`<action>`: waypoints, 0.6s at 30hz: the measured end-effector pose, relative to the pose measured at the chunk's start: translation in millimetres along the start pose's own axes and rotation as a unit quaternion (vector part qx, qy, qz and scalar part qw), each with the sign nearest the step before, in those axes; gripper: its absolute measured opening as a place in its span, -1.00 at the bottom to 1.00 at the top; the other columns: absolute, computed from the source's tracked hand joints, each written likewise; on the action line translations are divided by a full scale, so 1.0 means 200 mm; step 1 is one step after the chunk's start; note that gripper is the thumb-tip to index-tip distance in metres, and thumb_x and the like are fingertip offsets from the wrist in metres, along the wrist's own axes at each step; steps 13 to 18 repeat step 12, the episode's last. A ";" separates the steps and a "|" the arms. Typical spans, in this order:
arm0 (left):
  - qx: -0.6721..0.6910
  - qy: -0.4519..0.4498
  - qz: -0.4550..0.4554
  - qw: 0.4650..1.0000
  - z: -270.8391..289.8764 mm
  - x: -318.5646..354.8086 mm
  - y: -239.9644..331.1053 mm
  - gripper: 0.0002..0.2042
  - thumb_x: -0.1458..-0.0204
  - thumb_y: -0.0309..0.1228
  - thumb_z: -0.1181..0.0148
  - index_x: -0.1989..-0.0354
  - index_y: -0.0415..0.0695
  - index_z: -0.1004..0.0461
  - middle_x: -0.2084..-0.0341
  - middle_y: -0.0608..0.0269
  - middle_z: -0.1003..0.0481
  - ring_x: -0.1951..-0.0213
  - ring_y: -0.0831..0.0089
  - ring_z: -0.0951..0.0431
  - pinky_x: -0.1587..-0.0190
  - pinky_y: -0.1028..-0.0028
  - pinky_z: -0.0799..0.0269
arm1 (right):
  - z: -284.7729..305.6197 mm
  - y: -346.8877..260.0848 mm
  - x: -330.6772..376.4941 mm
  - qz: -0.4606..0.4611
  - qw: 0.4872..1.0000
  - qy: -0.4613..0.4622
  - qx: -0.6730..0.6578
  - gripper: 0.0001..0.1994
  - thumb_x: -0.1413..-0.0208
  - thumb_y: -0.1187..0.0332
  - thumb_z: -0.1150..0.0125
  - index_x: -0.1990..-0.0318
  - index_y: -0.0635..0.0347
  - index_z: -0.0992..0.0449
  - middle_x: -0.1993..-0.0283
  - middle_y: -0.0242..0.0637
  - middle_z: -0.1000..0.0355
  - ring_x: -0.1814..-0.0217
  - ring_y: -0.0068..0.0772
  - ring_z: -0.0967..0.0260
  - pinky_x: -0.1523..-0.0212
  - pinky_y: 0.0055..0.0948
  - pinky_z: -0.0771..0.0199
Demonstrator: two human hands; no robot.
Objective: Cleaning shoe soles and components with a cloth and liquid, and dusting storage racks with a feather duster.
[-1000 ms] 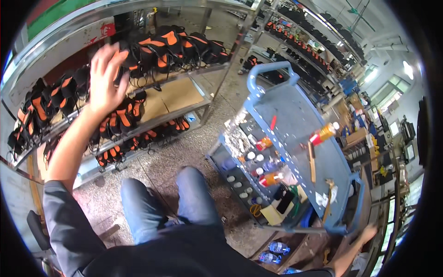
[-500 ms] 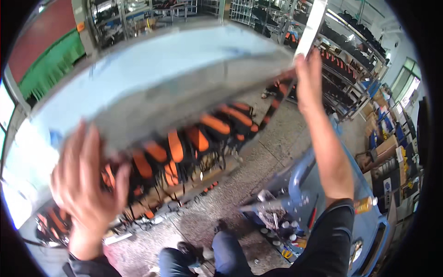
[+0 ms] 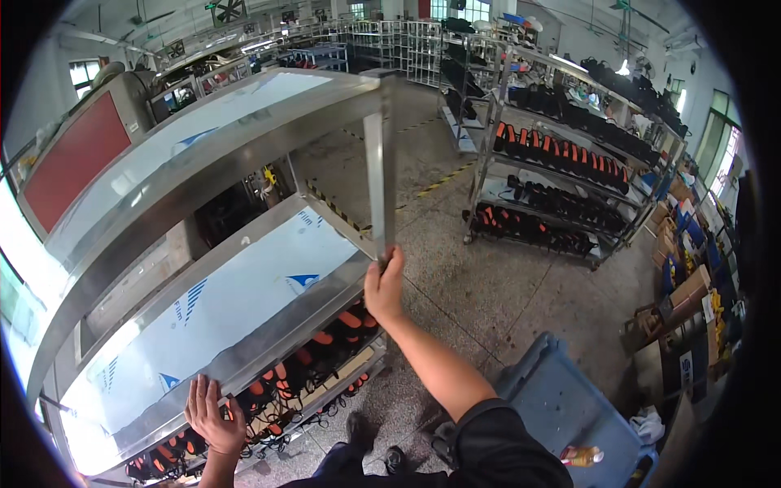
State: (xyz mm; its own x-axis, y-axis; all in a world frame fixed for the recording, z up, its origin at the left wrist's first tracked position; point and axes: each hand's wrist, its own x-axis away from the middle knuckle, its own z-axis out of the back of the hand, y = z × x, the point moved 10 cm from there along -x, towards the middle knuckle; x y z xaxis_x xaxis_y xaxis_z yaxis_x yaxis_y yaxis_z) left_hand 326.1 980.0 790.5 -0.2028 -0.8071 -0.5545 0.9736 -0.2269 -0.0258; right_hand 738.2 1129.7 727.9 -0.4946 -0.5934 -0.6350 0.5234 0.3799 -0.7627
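A metal rack [image 3: 244, 351] with film-covered shelves fills the left side. My right hand [image 3: 385, 286] is closed round the rack's upright post [image 3: 379, 179], just above the corner of the middle shelf. Lower left, my left hand [image 3: 215, 416] lies on the front edge of that same shelf, its fingers stretched out and the thumb apart. The shelf [image 3: 268, 260] carries blue-printed protective film and nothing else that I can see. Beneath it, black and orange shoes [image 3: 281, 394] with dangling laces stand in a row on the lower level, partly hidden by the shelf.
A second rack [image 3: 496, 138] holding rows of dark and orange shoes stands at the right back. Near my right arm is a blue cart [image 3: 537, 386] with a small bottle [image 3: 582, 456] on it. Boxes [image 3: 687, 297] line the right wall. Yellow-black tape [image 3: 446, 179] marks the floor.
My view has swung, showing more of the room and both shelves. My right hand is now lower on the post; my left hand rests on the middle shelf's edge.
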 end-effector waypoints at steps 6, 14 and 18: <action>0.401 -0.033 -0.125 0.907 -0.39 -0.68 0.67 -0.62 0.17 -0.56 -0.21 0.07 -0.25 -0.50 0.09 -0.03 -0.54 0.05 -0.01 -0.51 -0.05 0.18 -0.37 | -0.46 0.37 -0.54 -0.039 0.997 -0.044 -0.043 -0.57 -0.20 0.43 0.00 -0.20 0.36 -0.19 0.03 -0.04 -0.27 0.11 -0.15 -0.27 0.02 -0.26 -0.34; 0.606 -0.522 0.021 0.600 -1.93 -0.98 1.47 -0.58 -0.09 -0.22 -0.34 -0.02 -0.25 -0.50 0.16 0.08 -0.56 0.19 0.35 -0.56 0.06 0.41 -0.46 | -0.97 0.50 -1.01 -0.027 0.983 -0.164 -0.082 -0.65 -0.12 0.49 -0.06 -0.08 0.25 -0.30 0.07 -0.07 -0.33 0.17 -0.09 -0.36 0.08 -0.19 -0.39; 0.606 -0.522 0.021 0.600 -1.93 -0.98 1.47 -0.58 -0.09 -0.22 -0.34 -0.02 -0.25 -0.50 0.16 0.08 -0.56 0.19 0.35 -0.56 0.06 0.41 -0.46 | -0.97 0.50 -1.01 -0.027 0.983 -0.164 -0.082 -0.65 -0.12 0.49 -0.06 -0.08 0.25 -0.30 0.07 -0.07 -0.33 0.17 -0.09 -0.36 0.08 -0.19 -0.39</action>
